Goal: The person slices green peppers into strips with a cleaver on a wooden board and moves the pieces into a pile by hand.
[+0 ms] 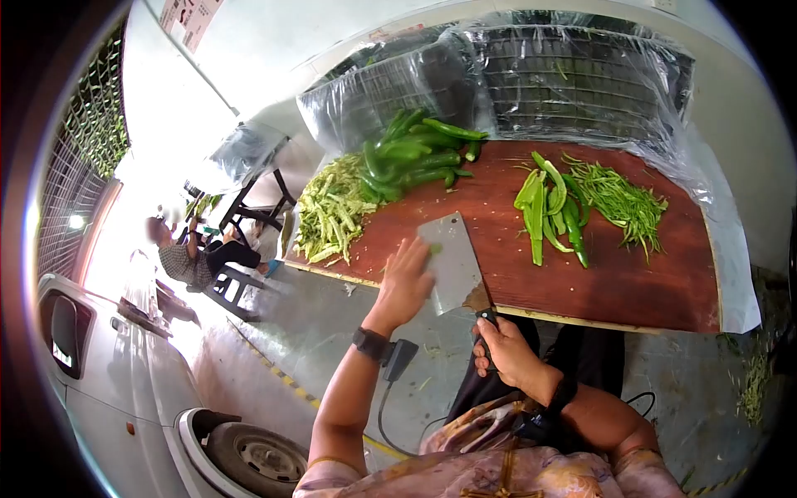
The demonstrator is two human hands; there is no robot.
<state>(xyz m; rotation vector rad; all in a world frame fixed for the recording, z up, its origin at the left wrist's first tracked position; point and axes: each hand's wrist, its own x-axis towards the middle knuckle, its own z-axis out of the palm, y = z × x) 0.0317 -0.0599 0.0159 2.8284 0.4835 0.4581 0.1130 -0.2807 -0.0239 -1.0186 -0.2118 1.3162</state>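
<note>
A cleaver (451, 259) with a broad metal blade lies over the front edge of the red-brown board (490, 195). My right hand (506, 353) is wrapped round its dark handle. Beside the blade's left side is my left hand (407, 278), its fingers stretched out and slightly blurred; a small green bit shows on the blade near the fingertips. Whole green peppers (415, 158) are heaped at the back left, next to pale seedy pepper cores (332, 212). Farther right lie several opened green peppers (552, 207) and a pile of thin green shreds (621, 199).
Plastic-covered crates (581, 83) stand behind the board. At the left, a person (187, 257) sits on a dark stool (237, 290) near another table. A white vehicle (133, 390) occupies the lower left. Green scraps (754, 386) lie on the floor at the right.
</note>
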